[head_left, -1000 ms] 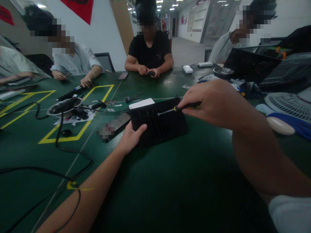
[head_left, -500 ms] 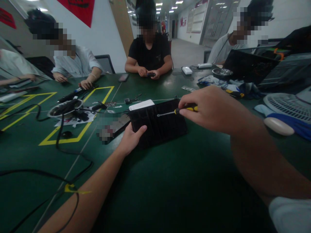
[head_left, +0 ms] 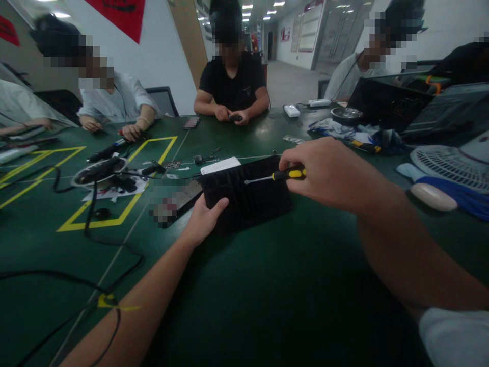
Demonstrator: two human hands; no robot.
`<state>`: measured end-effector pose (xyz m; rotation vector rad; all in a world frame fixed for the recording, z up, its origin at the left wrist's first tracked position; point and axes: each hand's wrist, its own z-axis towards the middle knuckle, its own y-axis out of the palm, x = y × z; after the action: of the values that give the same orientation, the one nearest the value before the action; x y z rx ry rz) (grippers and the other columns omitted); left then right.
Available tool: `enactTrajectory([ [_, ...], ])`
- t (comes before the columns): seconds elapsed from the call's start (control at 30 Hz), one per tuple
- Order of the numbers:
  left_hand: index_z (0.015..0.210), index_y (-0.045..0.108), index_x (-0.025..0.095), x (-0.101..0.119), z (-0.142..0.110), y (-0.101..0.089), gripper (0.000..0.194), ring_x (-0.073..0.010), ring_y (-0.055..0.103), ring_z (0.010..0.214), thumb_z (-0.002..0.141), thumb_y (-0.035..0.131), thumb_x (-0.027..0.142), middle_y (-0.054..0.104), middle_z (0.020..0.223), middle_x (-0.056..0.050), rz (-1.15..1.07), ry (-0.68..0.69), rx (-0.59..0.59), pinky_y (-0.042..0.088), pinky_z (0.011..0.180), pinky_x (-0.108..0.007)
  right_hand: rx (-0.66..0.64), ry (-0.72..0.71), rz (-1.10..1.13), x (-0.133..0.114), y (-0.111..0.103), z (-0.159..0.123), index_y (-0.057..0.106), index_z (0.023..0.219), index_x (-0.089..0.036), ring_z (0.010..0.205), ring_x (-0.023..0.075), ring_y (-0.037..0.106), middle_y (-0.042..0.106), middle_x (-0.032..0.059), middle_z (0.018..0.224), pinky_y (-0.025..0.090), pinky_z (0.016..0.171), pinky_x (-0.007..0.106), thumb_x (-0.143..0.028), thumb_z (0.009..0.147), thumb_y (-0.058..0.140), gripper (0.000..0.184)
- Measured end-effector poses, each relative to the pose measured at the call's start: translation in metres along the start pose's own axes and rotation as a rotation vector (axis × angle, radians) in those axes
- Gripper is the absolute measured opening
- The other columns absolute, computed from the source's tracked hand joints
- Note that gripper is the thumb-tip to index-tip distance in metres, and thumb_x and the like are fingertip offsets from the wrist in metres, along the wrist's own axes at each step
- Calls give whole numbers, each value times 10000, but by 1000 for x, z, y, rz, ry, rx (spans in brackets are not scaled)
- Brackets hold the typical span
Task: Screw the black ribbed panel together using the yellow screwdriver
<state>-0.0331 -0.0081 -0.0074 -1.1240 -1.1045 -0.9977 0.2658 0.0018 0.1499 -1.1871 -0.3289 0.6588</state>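
Note:
My left hand [head_left: 204,218] grips the lower left edge of a flat black plastic panel [head_left: 263,196] with raised ribs, thumb on its face. The panel is tilted up above the green table [head_left: 275,285]. In my right hand [head_left: 319,173] is a screwdriver [head_left: 290,174] with a yellow and black handle, fingers closed round it. Its metal shaft points left across the panel, and I cannot tell whether the tip touches it. Behind the panel's top left edge lies a white flat object [head_left: 220,165]. A partly blurred phone-like object [head_left: 178,201] rests left of my left hand.
At left, a bowl [head_left: 76,178] holds black parts, with black cables [head_left: 89,224] running towards me. A white fan [head_left: 449,165], blue cloth [head_left: 464,196] and computer mouse [head_left: 433,197] are at right. Gloves [head_left: 340,130] and a metal bowl [head_left: 347,115] lie farther back. Several people sit around the table.
The screwdriver's handle has turned in my right hand, showing more of its yellow side. My left hand keeps its hold on the panel. The whole view has shifted slightly.

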Motion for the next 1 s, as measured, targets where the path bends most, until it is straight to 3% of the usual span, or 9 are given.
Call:
enactTrajectory([
  [0.17, 1270, 670, 174, 6, -3, 3, 609, -380, 698, 1232, 793, 852, 504, 749, 1287, -141, -23, -27, -3, 555, 1074, -609, -7, 25, -34, -2, -2, 0, 838, 1041, -195, 929, 275, 634, 736, 116, 1024, 446, 814, 401, -238, 889, 636, 256],
  [0.77, 1250, 682, 182, 5, -2, 1, 583, -371, 716, 1178, 797, 842, 513, 759, 1248, -135, 0, -18, 1, 579, 1030, -592, 24, 35, -77, -7, -2, -2, 803, 989, -209, 863, 257, 647, 776, 86, 937, 420, 766, 384, -302, 930, 637, 199],
  [1.0, 1273, 688, 190, 1, 0, -1, 607, -381, 701, 1213, 793, 845, 527, 757, 1253, -137, 30, -9, 7, 569, 1047, -604, 30, 37, -68, -8, -2, 1, 802, 1006, -185, 906, 273, 669, 785, 112, 995, 425, 781, 389, -305, 948, 629, 218],
])
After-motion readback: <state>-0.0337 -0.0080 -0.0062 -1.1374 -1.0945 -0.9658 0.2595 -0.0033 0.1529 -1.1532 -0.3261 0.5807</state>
